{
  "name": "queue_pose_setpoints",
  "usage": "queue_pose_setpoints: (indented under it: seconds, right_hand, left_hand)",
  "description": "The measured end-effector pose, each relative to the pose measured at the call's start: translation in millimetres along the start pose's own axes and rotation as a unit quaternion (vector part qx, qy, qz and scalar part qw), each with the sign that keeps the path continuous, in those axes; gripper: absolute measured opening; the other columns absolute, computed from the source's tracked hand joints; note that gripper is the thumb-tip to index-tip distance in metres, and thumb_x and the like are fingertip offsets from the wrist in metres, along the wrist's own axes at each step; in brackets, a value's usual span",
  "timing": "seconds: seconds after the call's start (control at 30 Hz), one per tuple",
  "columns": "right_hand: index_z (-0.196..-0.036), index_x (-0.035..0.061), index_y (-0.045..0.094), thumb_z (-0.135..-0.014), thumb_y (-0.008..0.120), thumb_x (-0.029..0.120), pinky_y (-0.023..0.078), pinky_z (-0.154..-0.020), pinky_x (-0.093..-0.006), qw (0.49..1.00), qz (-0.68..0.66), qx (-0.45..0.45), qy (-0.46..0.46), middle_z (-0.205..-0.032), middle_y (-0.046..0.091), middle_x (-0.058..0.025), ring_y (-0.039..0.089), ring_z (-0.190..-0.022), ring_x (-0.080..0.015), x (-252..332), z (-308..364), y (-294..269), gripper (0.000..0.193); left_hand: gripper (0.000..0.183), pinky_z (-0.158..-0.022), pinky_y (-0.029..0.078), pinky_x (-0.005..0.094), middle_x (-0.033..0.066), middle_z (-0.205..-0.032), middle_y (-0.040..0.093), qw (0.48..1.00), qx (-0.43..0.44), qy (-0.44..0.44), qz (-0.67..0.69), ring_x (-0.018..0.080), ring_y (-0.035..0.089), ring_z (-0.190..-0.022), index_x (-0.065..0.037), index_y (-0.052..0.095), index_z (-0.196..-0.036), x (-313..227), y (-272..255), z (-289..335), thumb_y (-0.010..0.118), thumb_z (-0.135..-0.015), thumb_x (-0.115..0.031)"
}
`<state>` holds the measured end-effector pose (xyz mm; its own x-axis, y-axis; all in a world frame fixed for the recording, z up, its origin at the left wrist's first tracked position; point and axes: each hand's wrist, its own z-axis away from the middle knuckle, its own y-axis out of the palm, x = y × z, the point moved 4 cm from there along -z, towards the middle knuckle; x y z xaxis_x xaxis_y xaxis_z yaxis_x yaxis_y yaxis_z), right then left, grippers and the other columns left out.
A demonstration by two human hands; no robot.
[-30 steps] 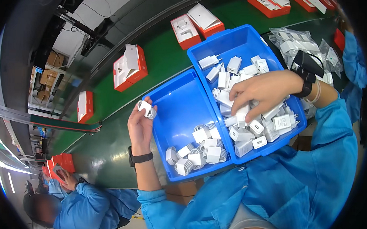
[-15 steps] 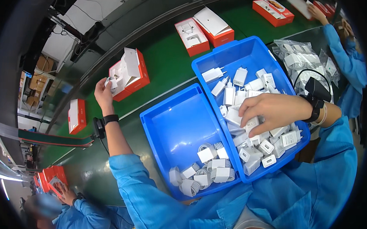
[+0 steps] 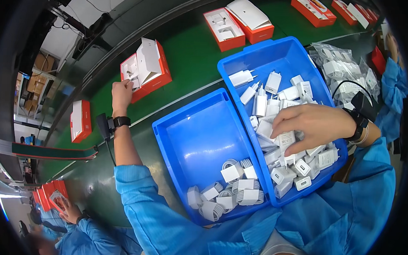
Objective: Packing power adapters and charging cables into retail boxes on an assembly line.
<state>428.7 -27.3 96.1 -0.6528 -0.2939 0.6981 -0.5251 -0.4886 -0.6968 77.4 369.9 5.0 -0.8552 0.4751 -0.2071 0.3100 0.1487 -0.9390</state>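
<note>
Head view is showing the left hand (image 3: pixel 121 96) working at the far left, its fingertips dipping over the near edge of an open red box (image 3: pixel 155 83) that is sitting on the green belt (image 3: pixel 188 65). Half a second ago a white cable coil was showing plainly in those fingers; now hand and box edge are hiding it, so I cannot tell whether the fingers are clamping it or letting it go. A second ago the coil was hovering by the left blue tray (image 3: pixel 189 140), so it is apparently reaching the box's white insert, going by the hand's position. More cable bundles (image 3: pixel 249 196) are lying in the near end of that tray.

The right hand (image 3: pixel 313 123) is staying over the right blue tray (image 3: pixel 280 51), among the loose white chargers. Its thumb and fingers are standing apart around one white charger (image 3: pixel 287 139), which is now showing more of its printed face than half a second ago; whether they are actually pinching it, I cannot tell. This charger is sitting within the heap, not rising clear of it, so the right hand seems to be choosing or readying a piece while the left is busy at the box.
</note>
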Motion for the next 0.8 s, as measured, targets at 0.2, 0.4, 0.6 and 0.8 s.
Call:
queue_pose_setpoints:
  seconds: [0.2,0.4,0.6,0.8]
  right_hand:
    - [-0.113,0.0026,0.066,-0.080,0.074,0.031,0.050,-0.088,-0.0397,0.990,0.133,-0.002,0.035,-0.104,0.066,-0.0133,0.061,-0.103,-0.0315,5.0,15.7,-10.1,0.044]
    - [-0.111,0.0005,0.066,-0.074,0.075,0.029,0.051,-0.082,-0.0407,0.985,0.171,-0.028,0.012,-0.100,0.066,-0.0150,0.062,-0.098,-0.0324,23.7,19.9,-23.8,0.048]
    - [-0.107,-0.0012,0.066,-0.063,0.077,0.023,0.052,-0.077,-0.0398,0.920,0.336,-0.184,-0.086,-0.100,0.067,-0.0165,0.066,-0.089,-0.0336,65.2,29.2,-133.1,0.052]
    - [-0.111,-0.0087,0.066,-0.074,0.072,0.008,0.056,-0.070,-0.0263,0.820,0.480,-0.307,-0.058,-0.091,0.070,-0.0105,0.066,-0.078,-0.0143,156.4,-22.4,-197.3,0.041]
  left_hand:
    - [0.024,-0.083,0.052,0.0449,0.0265,-0.098,0.067,0.998,0.037,-0.035,-0.022,0.0397,0.066,-0.091,-0.002,0.070,-0.104,-39.1,7.9,9.2,0.058,-0.089,-0.017]
    - [0.021,-0.077,0.051,0.0420,0.0216,-0.093,0.065,0.993,-0.111,0.024,0.042,0.0389,0.063,-0.085,0.000,0.069,-0.097,-57.4,-13.3,39.2,0.055,-0.092,-0.015]
    - [0.011,-0.074,0.049,0.0358,0.0155,-0.088,0.064,0.951,-0.220,0.033,0.216,0.0287,0.063,-0.080,0.002,0.066,-0.092,-75.3,-30.3,159.9,0.056,-0.092,-0.004]
    - [0.013,-0.064,0.048,0.0252,0.0057,-0.082,0.063,0.894,-0.086,-0.081,0.431,0.0103,0.058,-0.072,0.001,0.065,-0.098,-86.5,-2.1,220.2,0.058,-0.095,-0.010]
